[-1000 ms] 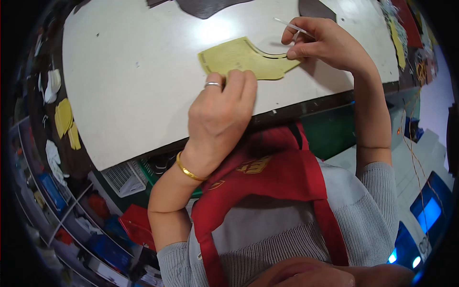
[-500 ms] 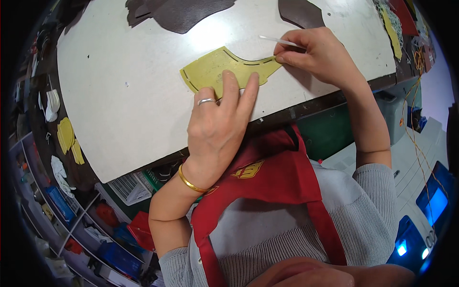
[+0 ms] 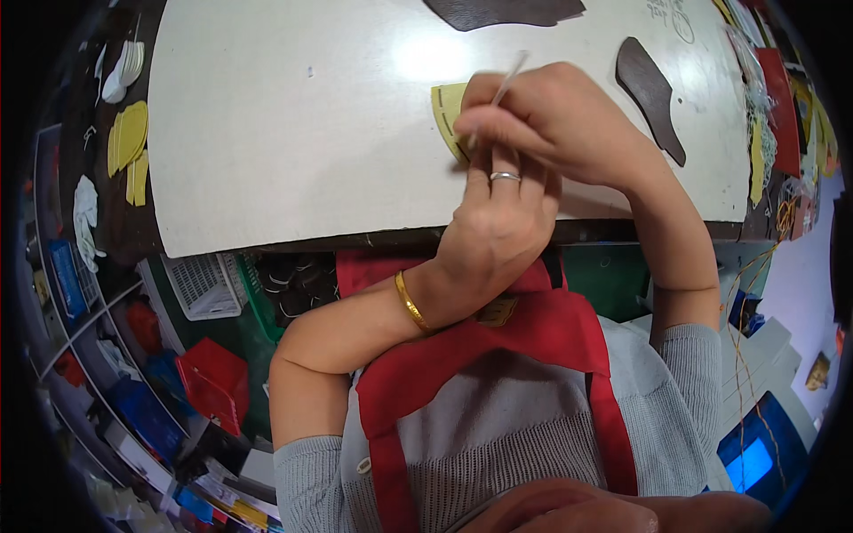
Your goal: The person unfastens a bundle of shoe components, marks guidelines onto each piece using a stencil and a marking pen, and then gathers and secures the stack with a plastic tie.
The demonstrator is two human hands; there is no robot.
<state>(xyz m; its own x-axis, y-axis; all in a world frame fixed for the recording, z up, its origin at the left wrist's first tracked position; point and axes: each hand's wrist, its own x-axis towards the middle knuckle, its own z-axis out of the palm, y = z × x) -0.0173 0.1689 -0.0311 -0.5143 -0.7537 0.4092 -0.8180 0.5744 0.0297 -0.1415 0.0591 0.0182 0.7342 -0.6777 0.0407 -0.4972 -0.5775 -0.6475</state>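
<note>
A yellow pattern piece (image 3: 445,99) with dark dashed slots along its edge lies flat on the white board; only its left end shows, the rest being covered by my hands. My right hand (image 3: 555,120) pinches a thin white pen (image 3: 512,75), whose upper end sticks up past the fingers. The pen's lower end comes down near the pattern's left part, blurred. Beneath and in front of it, my left hand (image 3: 499,218) reaches onto the pattern with fingers stretched out, wearing a ring. The right hand crosses over and hides its fingertips.
The white board (image 3: 293,133) covers the table. A dark brown leather piece (image 3: 650,93) lies right of my hands, and another brown leather piece (image 3: 502,11) at the far edge. Yellow pieces (image 3: 130,142) and a white glove (image 3: 85,218) sit at the left; thread and scraps on the right.
My right hand has moved with the pen from the pattern's right tip to its left part, crossing over my left hand. The whole view has shifted, so the board and leather pieces appear elsewhere.
</note>
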